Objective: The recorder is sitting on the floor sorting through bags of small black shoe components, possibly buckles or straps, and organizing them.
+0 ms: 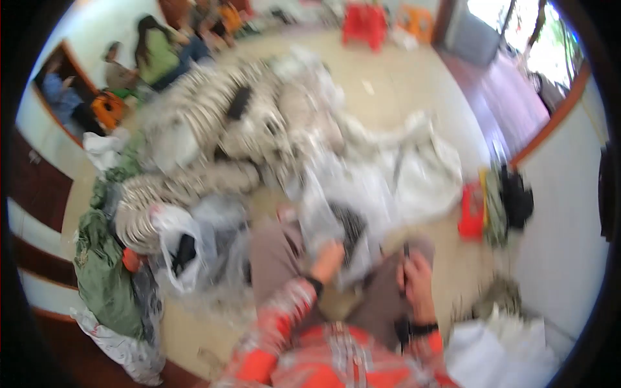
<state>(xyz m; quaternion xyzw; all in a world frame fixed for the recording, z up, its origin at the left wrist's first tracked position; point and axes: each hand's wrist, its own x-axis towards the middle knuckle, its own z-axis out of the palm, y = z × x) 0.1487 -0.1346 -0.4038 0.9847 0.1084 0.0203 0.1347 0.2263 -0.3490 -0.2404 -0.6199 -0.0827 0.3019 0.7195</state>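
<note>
Between my knees, a clear-white plastic bag point(372, 187) gapes around a bundle of small dark pieces point(350, 231), too blurred to name. My left hand point(328, 261) touches the bag's near edge beside that bundle; motion smears its fingers. Over my right thigh, my right hand point(419, 282) is closed around a thin dark tool point(406, 251), whose tip points up; its exact kind is unclear.
Stacks of beige ring-shaped pieces point(194, 97) lie ahead and left. A white carrier bag point(184, 242) and green sacking point(103, 271) lie left. At right are a red bag point(471, 210) and white sacks point(501, 346). Several people sit far left; red stools point(364, 26) stand behind.
</note>
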